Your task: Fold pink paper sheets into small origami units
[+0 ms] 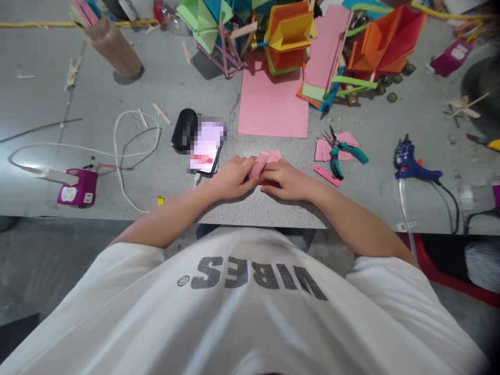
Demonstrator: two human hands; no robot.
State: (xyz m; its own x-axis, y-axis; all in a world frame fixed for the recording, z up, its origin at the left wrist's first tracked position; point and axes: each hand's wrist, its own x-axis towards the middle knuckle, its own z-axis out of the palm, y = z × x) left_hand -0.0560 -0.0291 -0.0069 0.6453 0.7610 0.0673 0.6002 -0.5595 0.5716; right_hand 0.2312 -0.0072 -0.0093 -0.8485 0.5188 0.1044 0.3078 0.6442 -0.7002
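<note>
Between my two hands is a small piece of folded pink paper (258, 165), held low over the grey table near its front edge. My left hand (236, 177) grips its left side with bent fingers and thumb. Curled over the right side, my right hand (286, 178) has its fingertips on the paper and its thumb below. Parts of the paper are hidden under the fingers. Just beyond the hands lies a large pink sheet (273, 109). Teal-handled pliers (339, 151) rest on several small pink paper pieces (349, 137) to the right.
A phone (207, 146) and black case (185, 130) lie left of my hands, with a white cable (116, 133) looping beside them. A blue glue gun (416, 165) is at right. Folded orange paper (385, 44) and a brown holder (113, 47) stand at the back.
</note>
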